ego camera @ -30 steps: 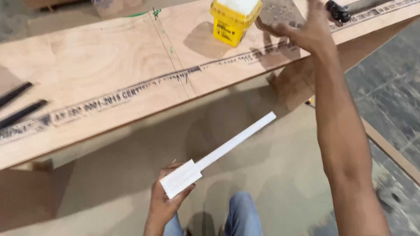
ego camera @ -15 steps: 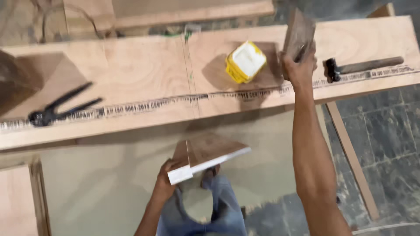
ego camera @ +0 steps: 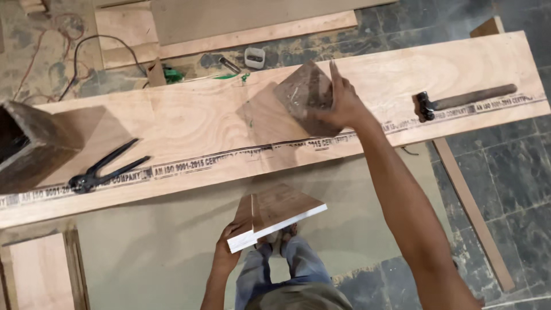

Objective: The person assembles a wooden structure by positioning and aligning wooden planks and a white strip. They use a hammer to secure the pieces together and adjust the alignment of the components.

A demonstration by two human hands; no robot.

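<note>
My right hand (ego camera: 344, 106) grips a dark, worn square wooden block (ego camera: 304, 92) and holds it tilted above the long plywood board (ego camera: 189, 120). My left hand (ego camera: 225, 252) holds a small triangular plywood piece with a white edge (ego camera: 275, 215) near my knees, below the board's near edge. A hammer (ego camera: 465, 99) lies on the board to the right of my right hand. Black pincers (ego camera: 106, 167) lie on the board at the left.
A dark wooden box (ego camera: 26, 143) stands at the board's left end. Planks, a cable, green cord and a small tape measure (ego camera: 254, 56) lie on the stone floor beyond. A thin wood strip (ego camera: 470, 206) lies on the floor at right. A brown sheet spreads under my legs.
The view has shifted. My right hand has carried the wooden block left and lower over the board, and the yellow container is out of sight. My left hand still holds the triangular piece.
</note>
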